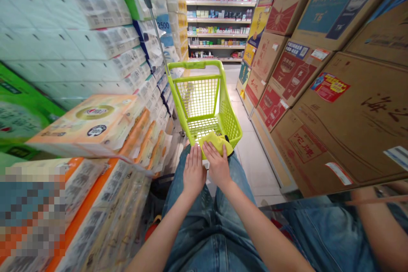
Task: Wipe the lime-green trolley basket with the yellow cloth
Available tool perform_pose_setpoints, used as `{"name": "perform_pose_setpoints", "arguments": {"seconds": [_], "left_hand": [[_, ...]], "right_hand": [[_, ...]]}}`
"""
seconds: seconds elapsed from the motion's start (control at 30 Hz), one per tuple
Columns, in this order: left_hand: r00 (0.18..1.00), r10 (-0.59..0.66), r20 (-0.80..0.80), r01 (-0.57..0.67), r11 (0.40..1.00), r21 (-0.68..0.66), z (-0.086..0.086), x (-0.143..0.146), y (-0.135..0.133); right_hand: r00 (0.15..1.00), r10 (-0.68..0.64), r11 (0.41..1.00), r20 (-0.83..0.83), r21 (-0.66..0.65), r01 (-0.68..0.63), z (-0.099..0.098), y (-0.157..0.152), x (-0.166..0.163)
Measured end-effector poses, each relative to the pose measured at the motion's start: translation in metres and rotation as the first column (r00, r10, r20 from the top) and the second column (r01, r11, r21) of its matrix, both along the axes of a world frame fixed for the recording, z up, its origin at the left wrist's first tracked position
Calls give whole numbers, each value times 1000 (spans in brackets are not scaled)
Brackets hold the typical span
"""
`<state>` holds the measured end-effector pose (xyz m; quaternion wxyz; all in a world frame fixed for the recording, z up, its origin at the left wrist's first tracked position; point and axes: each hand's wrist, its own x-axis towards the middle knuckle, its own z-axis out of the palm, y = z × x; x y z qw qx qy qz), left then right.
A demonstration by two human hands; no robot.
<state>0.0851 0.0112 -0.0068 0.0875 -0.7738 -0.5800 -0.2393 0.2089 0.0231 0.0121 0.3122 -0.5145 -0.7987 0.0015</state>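
I sit or crouch in a shop aisle, my jeans-clad knees in front of me. My left hand lies flat on my left knee, fingers stretched out, holding nothing. My right hand rests with straight fingers pressed on a yellow cloth. The cloth lies against the near rim of a lime-green shopping basket that stands on the floor just ahead of my knees. The basket's handle is raised at its far side. The basket holds nothing that I can see.
Stacked packs of tissue paper fill the left side close to my arm. Large cardboard cartons are piled along the right. A tiled floor strip runs ahead toward shelves of goods. A glossy surface at lower right reflects my jeans and arm.
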Motion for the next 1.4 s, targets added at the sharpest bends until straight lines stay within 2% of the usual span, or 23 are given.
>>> {"name": "perform_pose_setpoints", "arguments": {"seconds": [0.07, 0.13, 0.23, 0.33, 0.4, 0.5, 0.63, 0.73, 0.83, 0.97, 1.1, 1.17, 1.27, 1.37, 1.4], "left_hand": [[1000, -1, -5, 1, 1000, -11, 2, 1, -1], [1000, 1, -2, -1, 1000, -15, 3, 3, -1], [1000, 4, 0, -4, 1000, -13, 3, 4, -1], [1000, 0, 5, 0, 1000, -8, 3, 4, -1], [1000, -4, 14, 4, 1000, -6, 2, 4, 0], [1000, -1, 25, 1, 1000, -3, 1, 4, 0], [999, 12, 30, -12, 1000, 21, -3, 5, 1], [1000, 22, 8, -23, 998, 53, -6, 2, 2], [1000, 7, -1, -7, 999, 36, -4, 1, 1], [1000, -7, 14, 7, 1000, -3, 2, 2, -1], [1000, -5, 21, 6, 1000, -10, 4, 4, -2], [1000, -8, 26, 8, 1000, -10, 4, 4, -2], [999, -11, 33, 11, 1000, -8, 3, 4, -1], [1000, -5, 29, 5, 1000, -9, 2, 4, 0], [1000, -3, 26, 3, 1000, -8, 1, 4, 0]], "right_hand": [[999, 34, 999, 39, 30, -35, -3, 4, 26], [999, -4, 997, 35, 77, 1, -9, 9, 55], [987, -155, 974, -41, 161, 159, -20, 20, 93], [954, -280, 941, -111, 165, 295, -26, 28, 110], [936, -326, 929, -133, 136, 343, -24, 27, 103], [932, -336, 932, -135, 98, 350, -17, 18, 65], [976, -191, 979, -108, 47, 197, -7, 3, -1], [984, -131, 990, -119, 33, 135, -4, -1, -28], [996, -56, 997, -68, 42, 59, -2, 1, -20], [999, 21, 997, 45, 77, -25, -5, 7, 32], [992, -122, 986, 8, 114, 120, -11, 18, 95], [979, -205, 973, -22, 102, 206, -13, 22, 114], [954, -293, 953, -60, 62, 296, -11, 24, 111], [941, -330, 943, -81, 24, 332, -5, 18, 70], [950, -303, 953, -73, 7, 304, -3, 15, 52]]}}
